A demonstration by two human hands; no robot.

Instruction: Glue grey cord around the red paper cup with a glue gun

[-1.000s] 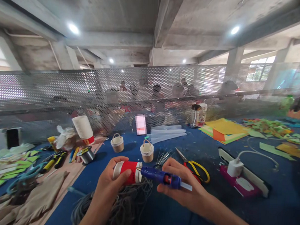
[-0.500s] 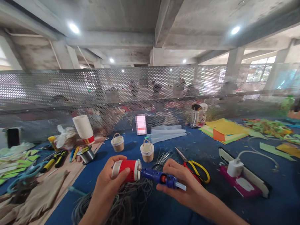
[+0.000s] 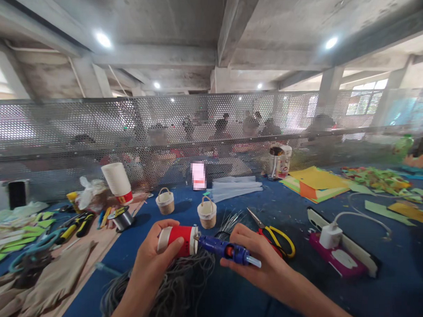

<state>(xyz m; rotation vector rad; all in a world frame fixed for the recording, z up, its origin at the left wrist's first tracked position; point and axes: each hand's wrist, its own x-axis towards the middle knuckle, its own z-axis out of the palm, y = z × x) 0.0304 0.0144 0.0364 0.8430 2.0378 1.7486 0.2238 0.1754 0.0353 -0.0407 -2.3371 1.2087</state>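
My left hand [image 3: 158, 247] is closed around a red and white paper cup [image 3: 186, 236], held on its side with one end facing right. In my right hand [image 3: 251, 249] is a blue hot glue gun [image 3: 218, 246], a clear glue stick poking out of its back end. Its nozzle meets the right-hand end of the cup; whether it touches the cup I cannot tell. Beneath my hands lies a tangled heap of grey cord [image 3: 178, 288]. Just beyond them stand two small baskets with looped handles, a nearer one [image 3: 206, 216] and a left one [image 3: 165, 204].
Red and yellow-handled scissors [image 3: 278, 241] and thin wires lie beyond my right hand. A purple power strip [image 3: 340, 257] with a white plug sits at right. Stacked paper cups [image 3: 116, 178] and a wire spool [image 3: 123, 218] stand at left. A perforated metal screen [image 3: 184, 143] closes the table's back.
Almost nothing differs. The cup and the glue gun nozzle stay together in nearly the same place, and the whole view has shifted very slightly.
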